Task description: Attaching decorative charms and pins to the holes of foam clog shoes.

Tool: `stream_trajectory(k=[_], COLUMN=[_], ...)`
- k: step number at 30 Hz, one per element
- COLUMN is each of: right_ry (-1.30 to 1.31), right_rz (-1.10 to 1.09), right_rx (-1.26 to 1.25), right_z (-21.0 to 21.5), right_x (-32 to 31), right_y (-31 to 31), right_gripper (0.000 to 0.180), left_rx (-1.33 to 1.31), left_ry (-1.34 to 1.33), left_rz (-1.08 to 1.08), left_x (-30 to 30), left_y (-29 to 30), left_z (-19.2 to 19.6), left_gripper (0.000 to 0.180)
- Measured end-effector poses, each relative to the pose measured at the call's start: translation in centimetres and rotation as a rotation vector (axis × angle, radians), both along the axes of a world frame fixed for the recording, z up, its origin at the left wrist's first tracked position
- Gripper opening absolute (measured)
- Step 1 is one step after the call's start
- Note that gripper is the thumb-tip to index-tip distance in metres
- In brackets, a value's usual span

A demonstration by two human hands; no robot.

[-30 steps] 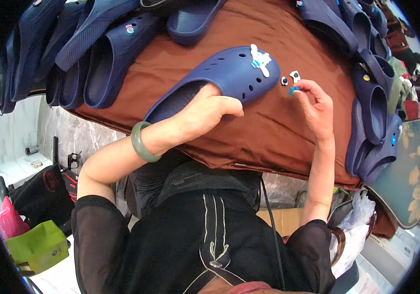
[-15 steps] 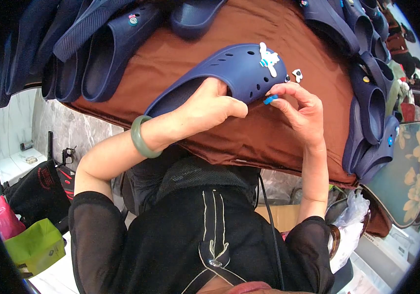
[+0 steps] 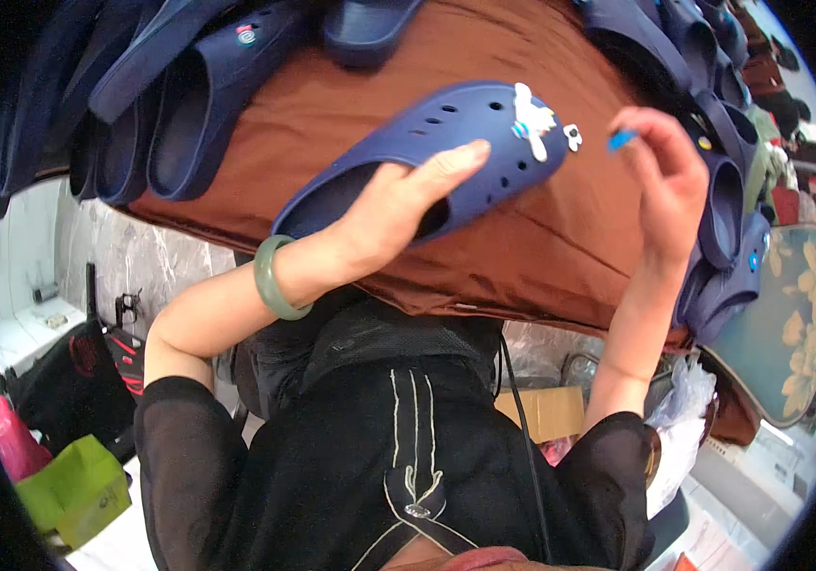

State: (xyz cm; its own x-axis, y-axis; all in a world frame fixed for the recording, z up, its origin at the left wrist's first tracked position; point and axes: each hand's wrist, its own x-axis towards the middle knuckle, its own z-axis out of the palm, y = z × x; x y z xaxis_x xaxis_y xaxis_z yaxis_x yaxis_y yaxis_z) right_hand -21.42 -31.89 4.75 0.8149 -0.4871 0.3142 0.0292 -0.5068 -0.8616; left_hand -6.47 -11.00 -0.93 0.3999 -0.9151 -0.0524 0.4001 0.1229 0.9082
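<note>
Green bag [image 3: 75, 490] at far left; my feed hides its contents. Next, my left grip [image 3: 391, 209] clasps a dark blue clog [image 3: 460, 124] by its upper, fingers inside, thumb on top, against the brown-clothed tabletop [image 3: 532, 247]. I'd judge it light, springy foam, best held by that rim, clear of the white charm [image 3: 534, 124]. I can't make out what the cardboard box [image 3: 541, 414] holds. My right grip [image 3: 670, 176] pinches a small blue piece [image 3: 621, 140], probably light and easily dropped.
</note>
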Motion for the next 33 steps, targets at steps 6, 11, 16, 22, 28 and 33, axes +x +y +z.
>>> stream_trajectory(k=[6, 11, 16, 22, 28, 33], right_ry=[-0.004, 0.322, 0.153, 0.120, 0.080, 0.130], right_rz=[0.020, 0.131, 0.250, 0.201, 0.189, 0.189], right_rx=[0.126, -0.007, -0.144, -0.297, -0.458, -0.518], right_z=[1.8, -1.2, -2.0, -3.8, -3.3, -2.9], right_x=[1.4, -0.5, 0.3, 1.8, 2.5, 2.6], right_y=[-2.7, -3.5, 2.9, 5.4, 5.7, 5.4], right_gripper=[0.016, 0.014, 0.013, 0.013, 0.016, 0.018], left_rx=[0.043, 0.042, 0.034, 0.091, 0.026, 0.045], left_ry=[0.377, 0.377, 0.295, 0.180, 0.128, -0.096], left_rz=[0.104, 0.141, 0.091, 0.085, 0.129, 0.030], left_x=[0.8, 0.6, 0.4, 0.6, 0.2, 0.5], left_y=[0.1, 0.2, 0.6, 0.6, 0.7, 0.7], left_z=[-0.8, -0.6, -0.3, -1.1, -0.9, -0.3], left_gripper=[0.025, 0.025, 0.025, 0.025, 0.023, 0.032])
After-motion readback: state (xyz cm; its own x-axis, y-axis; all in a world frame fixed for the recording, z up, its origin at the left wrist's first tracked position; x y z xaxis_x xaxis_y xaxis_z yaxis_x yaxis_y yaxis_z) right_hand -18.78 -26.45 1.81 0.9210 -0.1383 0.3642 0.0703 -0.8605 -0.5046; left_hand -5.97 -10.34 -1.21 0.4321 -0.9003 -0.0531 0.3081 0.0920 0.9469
